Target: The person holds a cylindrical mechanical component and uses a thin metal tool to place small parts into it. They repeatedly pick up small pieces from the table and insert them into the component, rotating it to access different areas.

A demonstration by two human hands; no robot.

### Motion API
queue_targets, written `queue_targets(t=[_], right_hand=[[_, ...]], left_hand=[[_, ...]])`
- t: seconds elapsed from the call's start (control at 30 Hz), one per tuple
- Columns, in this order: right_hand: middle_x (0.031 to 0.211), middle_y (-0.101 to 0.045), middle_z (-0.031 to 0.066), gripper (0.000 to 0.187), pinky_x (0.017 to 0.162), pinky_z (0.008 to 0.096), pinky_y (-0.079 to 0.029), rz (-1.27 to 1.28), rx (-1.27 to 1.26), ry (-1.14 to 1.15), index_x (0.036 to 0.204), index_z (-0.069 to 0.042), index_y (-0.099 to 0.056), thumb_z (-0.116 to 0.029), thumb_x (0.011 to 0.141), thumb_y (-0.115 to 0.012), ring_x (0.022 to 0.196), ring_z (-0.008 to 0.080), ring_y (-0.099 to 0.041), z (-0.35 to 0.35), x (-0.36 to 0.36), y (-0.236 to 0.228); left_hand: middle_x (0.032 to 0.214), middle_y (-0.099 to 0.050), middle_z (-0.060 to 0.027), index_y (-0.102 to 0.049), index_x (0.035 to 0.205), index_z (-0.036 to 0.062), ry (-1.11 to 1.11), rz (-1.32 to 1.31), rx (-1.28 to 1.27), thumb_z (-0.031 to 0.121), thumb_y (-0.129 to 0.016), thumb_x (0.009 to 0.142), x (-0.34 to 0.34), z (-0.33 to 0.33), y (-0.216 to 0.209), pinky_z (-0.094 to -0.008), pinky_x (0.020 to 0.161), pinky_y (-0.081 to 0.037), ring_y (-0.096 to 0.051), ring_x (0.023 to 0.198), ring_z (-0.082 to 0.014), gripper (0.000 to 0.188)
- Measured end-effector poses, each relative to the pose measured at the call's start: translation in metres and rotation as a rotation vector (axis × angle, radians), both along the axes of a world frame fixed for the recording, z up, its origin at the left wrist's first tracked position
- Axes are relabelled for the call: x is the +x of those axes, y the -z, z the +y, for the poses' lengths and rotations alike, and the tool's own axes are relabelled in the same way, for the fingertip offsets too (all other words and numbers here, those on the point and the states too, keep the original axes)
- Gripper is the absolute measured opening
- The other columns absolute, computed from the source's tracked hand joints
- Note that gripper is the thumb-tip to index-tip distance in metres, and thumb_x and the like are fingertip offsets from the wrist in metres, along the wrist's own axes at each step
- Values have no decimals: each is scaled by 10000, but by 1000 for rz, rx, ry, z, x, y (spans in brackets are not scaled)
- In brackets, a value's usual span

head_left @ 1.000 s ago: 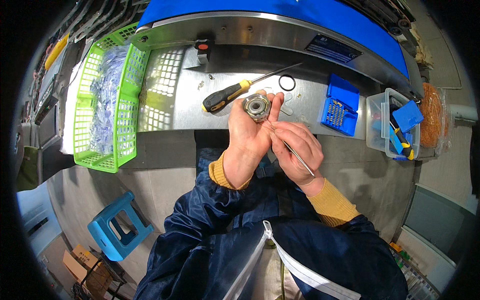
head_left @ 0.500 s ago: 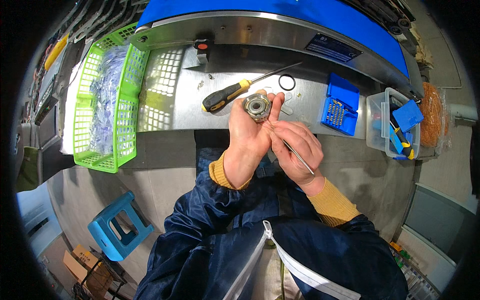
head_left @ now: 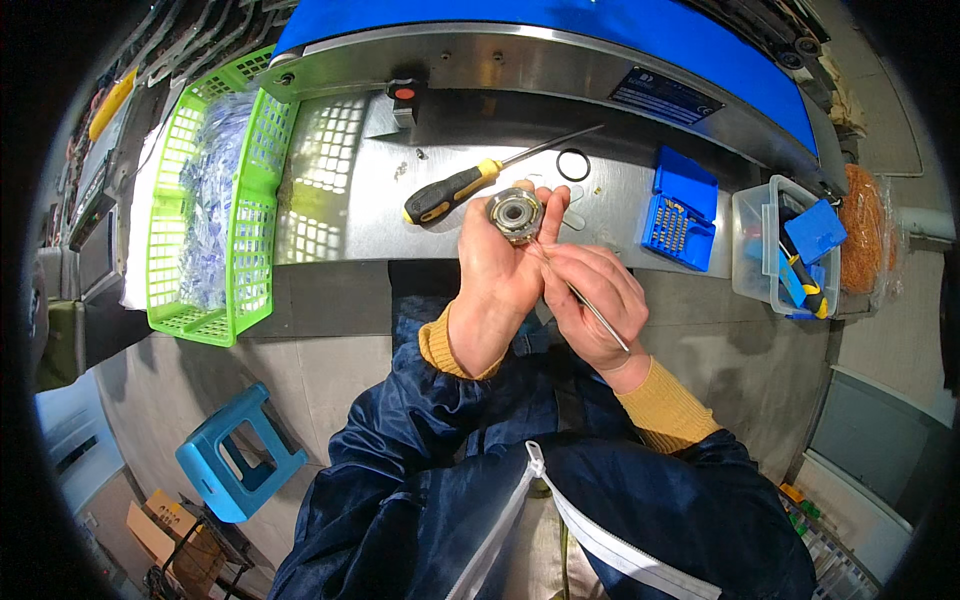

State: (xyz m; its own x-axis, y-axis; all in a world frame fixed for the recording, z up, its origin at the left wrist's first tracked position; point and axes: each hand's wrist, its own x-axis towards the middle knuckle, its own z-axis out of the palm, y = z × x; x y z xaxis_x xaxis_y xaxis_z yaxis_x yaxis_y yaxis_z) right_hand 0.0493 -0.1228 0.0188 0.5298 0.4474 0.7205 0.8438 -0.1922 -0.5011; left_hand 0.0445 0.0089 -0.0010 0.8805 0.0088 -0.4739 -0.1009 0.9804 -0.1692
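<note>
Palm up, the left hand [head_left: 490, 265] has its grip around a round metal part [head_left: 513, 211] with a ringed face, held above the steel surface [head_left: 370, 220]. Between three and four o'clock from it, the right hand [head_left: 600, 300] has its grip pinched on a thin metal rod [head_left: 603, 324]; one end points toward five o'clock, the other is too small to make out among the fingertips.

With the round part as centre, a black-and-yellow screwdriver [head_left: 450, 195] lies with its handle near ten o'clock and its shaft slanting past one. A black ring [head_left: 559, 168] sits at two. Three o'clock has a pale flat piece [head_left: 573, 221] partly behind the left hand, then an open blue case [head_left: 687, 184], then a clear bin [head_left: 752, 245]. Toward nine stands a green basket [head_left: 258, 190] of clear plastic [head_left: 215, 200]; a blue stool [head_left: 215, 455] stands between seven and eight.
</note>
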Motion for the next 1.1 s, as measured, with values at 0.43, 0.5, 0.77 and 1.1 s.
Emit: queue_targets(t=[0.43,0.5,0.77,1.1], right_hand=[[1006,-699,157,242,710,347,-582,21,18,-17,992,38,-660,80,772,-751,833,301,-710,-4,-2,-5],[993,-704,156,230,712,351,-580,44,41,-20,980,33,-661,69,773,-755,831,305,-712,-6,-5,-9],[858,-703,70,97,708,239,-516,661,-23,351,971,20,-679,-35,894,-702,789,95,-654,-46,58,-14],[692,-674,56,176,612,264,-488,792,-545,231,885,8,-700,-163,845,-698,648,103,-632,-47,120,-19]], left_hand=[[939,-631,-205,-567,994,-90,-2,5,-2,152,-415,1008,0,0,0,-366,793,-654,-669,946,-353,286],[939,-634,-206,-570,990,-88,-1,11,-18,139,-414,1007,1,1,1,-364,805,-649,-669,948,-346,276],[1019,-609,-238,-553,1066,-63,-20,137,47,139,-438,1023,-1,4,-2,-353,828,-641,-658,963,-319,237],[1015,-601,-246,-556,1070,-75,-4,110,28,141,-442,1010,-3,5,-2,-338,818,-643,-647,956,-310,251]])
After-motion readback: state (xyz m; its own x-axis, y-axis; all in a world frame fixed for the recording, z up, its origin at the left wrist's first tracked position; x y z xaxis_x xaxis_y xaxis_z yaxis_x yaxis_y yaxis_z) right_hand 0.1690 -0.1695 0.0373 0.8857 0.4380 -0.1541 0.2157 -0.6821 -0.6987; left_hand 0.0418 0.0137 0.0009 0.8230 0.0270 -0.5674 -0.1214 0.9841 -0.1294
